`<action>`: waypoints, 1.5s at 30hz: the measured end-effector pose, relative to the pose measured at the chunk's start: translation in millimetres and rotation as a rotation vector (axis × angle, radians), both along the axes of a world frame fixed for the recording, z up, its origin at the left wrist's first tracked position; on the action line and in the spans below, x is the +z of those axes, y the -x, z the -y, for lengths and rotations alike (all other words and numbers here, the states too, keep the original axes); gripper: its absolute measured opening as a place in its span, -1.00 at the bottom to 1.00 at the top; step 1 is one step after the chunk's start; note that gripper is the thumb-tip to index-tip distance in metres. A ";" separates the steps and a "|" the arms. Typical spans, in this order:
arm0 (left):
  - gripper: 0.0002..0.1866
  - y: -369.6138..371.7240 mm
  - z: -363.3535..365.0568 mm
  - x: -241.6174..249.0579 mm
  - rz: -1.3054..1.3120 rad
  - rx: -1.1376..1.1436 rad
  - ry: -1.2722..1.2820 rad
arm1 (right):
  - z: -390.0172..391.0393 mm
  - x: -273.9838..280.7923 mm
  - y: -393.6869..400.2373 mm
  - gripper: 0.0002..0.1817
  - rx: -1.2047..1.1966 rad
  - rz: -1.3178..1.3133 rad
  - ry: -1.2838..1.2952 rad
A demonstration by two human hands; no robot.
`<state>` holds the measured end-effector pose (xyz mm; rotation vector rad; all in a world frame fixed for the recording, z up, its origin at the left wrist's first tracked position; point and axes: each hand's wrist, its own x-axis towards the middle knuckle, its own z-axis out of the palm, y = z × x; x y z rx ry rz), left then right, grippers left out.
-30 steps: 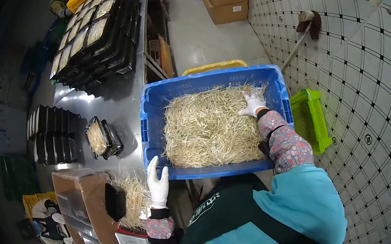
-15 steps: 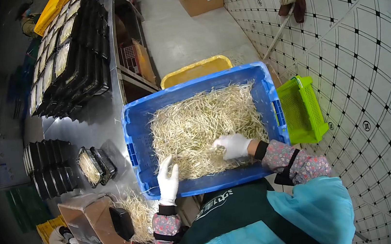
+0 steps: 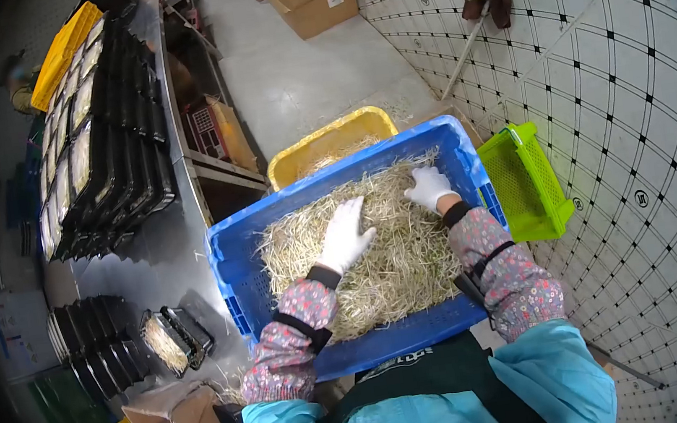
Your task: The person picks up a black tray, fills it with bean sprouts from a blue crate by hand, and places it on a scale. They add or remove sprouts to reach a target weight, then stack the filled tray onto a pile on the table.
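Now I see both gloved hands inside the blue crate (image 3: 231, 263), resting on the pale sprouts (image 3: 396, 264) that fill it. My left hand (image 3: 345, 236) lies flat with fingers spread, near the crate's middle. My right hand (image 3: 428, 187) is curled loosely into the sprouts near the far right corner. A yellow crate (image 3: 321, 140) stands just behind, a green basket (image 3: 525, 180) to the right.

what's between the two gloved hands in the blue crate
Only bean sprouts: the head view shows the pale heap filling the blue crate between the left hand and the right hand, both resting on it.
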<state>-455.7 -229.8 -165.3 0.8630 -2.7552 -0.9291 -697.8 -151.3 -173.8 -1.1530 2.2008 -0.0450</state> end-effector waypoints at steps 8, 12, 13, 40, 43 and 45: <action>-0.40 47.2 -23.2 -66.7 0.132 -0.003 -0.008 | -18.6 -25.8 -33.4 -0.34 -0.050 0.215 0.015; -0.45 -31.7 -76.2 -15.9 -0.198 -0.351 -0.150 | -94.8 16.1 -60.5 -0.64 0.400 0.283 -0.228; -0.47 -45.8 -79.6 1.7 -0.081 -0.402 -0.178 | -102.8 32.7 -58.1 -0.59 0.449 0.316 -0.205; -0.11 -1.9 -23.2 -8.7 -0.067 -0.054 0.091 | -40.2 6.2 -34.7 -0.26 0.295 0.198 0.162; -0.08 22.9 -7.8 -56.0 0.024 0.124 0.316 | 4.3 -56.7 -45.4 -0.25 0.146 -0.029 0.251; -0.17 24.3 -11.9 -76.6 0.132 0.083 0.216 | 9.2 -52.8 -57.9 -0.24 0.144 0.024 0.157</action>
